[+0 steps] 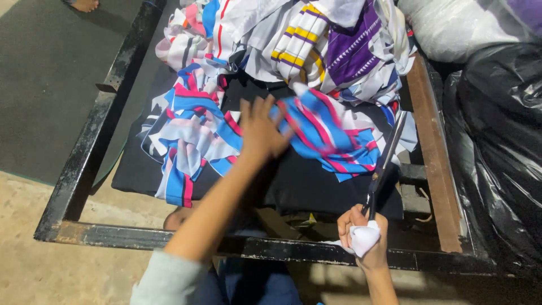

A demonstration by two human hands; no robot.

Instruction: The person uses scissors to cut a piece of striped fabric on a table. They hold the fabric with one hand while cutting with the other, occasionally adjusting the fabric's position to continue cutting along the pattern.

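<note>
My left hand (261, 130) reaches forward with fingers spread and presses on a striped cloth piece (327, 135) of blue, pink and white that lies on a black cloth (310, 183). My right hand (364, 237) is near the front rail, closed around the handle of long scissors (387, 158), with a bit of white cloth wrapped at the grip. The scissor blades point away toward the striped cloth's right edge. More striped blue, pink and white pieces (189, 141) lie to the left of my left hand.
A heap of white, purple and yellow striped cloth pieces (316, 45) fills the back. The dark metal frame (90, 147) rims the work surface, with a wooden rail (432, 147) at right. Black plastic bags (499, 141) stand on the right, a white bag (451, 25) behind.
</note>
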